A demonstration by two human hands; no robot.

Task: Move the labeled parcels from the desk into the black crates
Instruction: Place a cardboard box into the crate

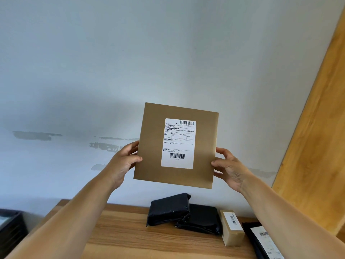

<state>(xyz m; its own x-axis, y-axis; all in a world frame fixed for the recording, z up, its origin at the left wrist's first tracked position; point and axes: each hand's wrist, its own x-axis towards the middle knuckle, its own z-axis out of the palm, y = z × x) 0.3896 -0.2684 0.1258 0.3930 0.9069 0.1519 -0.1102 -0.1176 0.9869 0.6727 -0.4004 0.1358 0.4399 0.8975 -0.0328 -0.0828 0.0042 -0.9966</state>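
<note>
Holding a flat brown parcel (176, 145) up in the air, both hands grip it by its side edges, well above the wooden desk (121, 230). The left hand (122, 161) pinches the left edge, thumb on the front face and fingers behind. The right hand (230, 168) pinches the right edge in the same way, thumb in front, fingers curled behind. The parcel stands almost upright, a little tilted, and its white shipping label (178, 143) with two barcodes faces the camera.

On the desk below, near the far edge by the wall, two black wrapped parcels lie together: the left black parcel (168, 209) leans partly on the right black parcel (202, 218). Just beside them to the right stands a small beige box (232, 228) with a barcode label on top. At the right edge of the desk lies a black bag parcel (261, 242) with a white label, partly hidden by the right forearm. A black crate (10, 228) is at the lower left, beside the left edge of the desk.
</note>
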